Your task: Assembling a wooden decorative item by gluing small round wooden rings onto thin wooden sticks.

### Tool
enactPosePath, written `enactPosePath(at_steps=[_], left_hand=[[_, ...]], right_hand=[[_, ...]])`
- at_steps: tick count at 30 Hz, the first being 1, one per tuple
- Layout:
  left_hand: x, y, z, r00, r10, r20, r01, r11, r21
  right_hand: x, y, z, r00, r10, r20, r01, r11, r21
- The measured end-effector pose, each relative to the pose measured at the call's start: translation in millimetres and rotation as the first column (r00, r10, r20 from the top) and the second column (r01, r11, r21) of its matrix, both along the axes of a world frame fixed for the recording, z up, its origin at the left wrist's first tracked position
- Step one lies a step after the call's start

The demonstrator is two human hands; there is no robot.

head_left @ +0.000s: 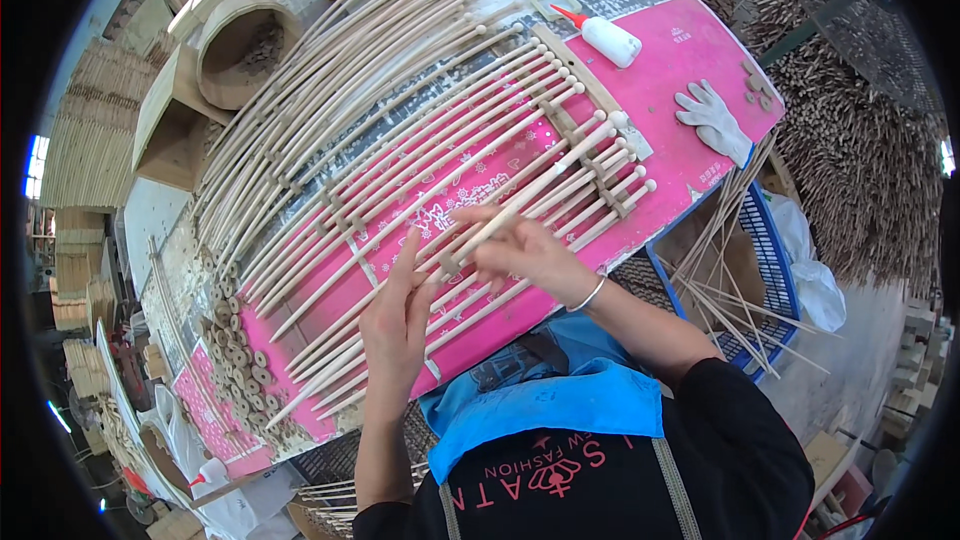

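A pale wooden stick with a ball on its end (545,180) slants up between my hands, over the other sticks. My right hand (525,255) is closed around it, its fingers partly hidden by the stick. My left hand (398,315) pinches the stick's lower part between thumb and fingers. Between the two hands a small wooden ring (450,265) sits on the stick. Under and beyond my hands, several ball-ended sticks (400,168) lie side by side across notched wooden bars (567,125) on the pink table cover (655,75).
Loose wooden rings (240,365) are heaped at the table's left. A glue bottle with a red tip (610,42) and a white glove (712,122) lie far right. Right of me stands a blue basket (765,270) with thin sticks. More sticks (330,70) and a barrel-shaped wooden container (235,45) are far left.
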State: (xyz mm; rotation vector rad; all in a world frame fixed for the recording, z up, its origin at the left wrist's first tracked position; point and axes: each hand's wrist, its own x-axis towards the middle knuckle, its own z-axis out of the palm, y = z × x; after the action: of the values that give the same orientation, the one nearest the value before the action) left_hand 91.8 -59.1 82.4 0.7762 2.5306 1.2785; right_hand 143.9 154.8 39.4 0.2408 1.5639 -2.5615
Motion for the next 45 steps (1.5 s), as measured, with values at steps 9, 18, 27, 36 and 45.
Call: enactPosePath(at_steps=[9, 18, 27, 36, 45], left_hand=[[10, -20, 1, 0.992, 0.093, 0.088, -0.094, 0.996, 0.007], [12, -41, -5, 0.979, 0.109, 0.17, -0.123, 0.99, 0.069], [10, -42, -7, 0.977, 0.124, 0.174, -0.129, 0.991, 0.019], [2, -41, -14, 0.986, 0.046, 0.159, -0.044, 0.999, -0.021], [-19, -8, -16, 0.998, 0.013, 0.062, -0.011, 0.999, -0.038]], right_hand=[[1, 9, -11, 0.994, -0.1, -0.044, 0.096, 0.992, -0.084], [3, 54, -12, 0.984, -0.162, -0.072, 0.158, 0.986, -0.055], [12, 56, -8, 0.985, -0.161, -0.062, 0.157, 0.985, -0.073], [14, 59, -8, 0.977, -0.212, -0.018, 0.211, 0.976, -0.05], [22, 88, -11, 0.942, -0.333, 0.039, 0.315, 0.919, 0.236]])
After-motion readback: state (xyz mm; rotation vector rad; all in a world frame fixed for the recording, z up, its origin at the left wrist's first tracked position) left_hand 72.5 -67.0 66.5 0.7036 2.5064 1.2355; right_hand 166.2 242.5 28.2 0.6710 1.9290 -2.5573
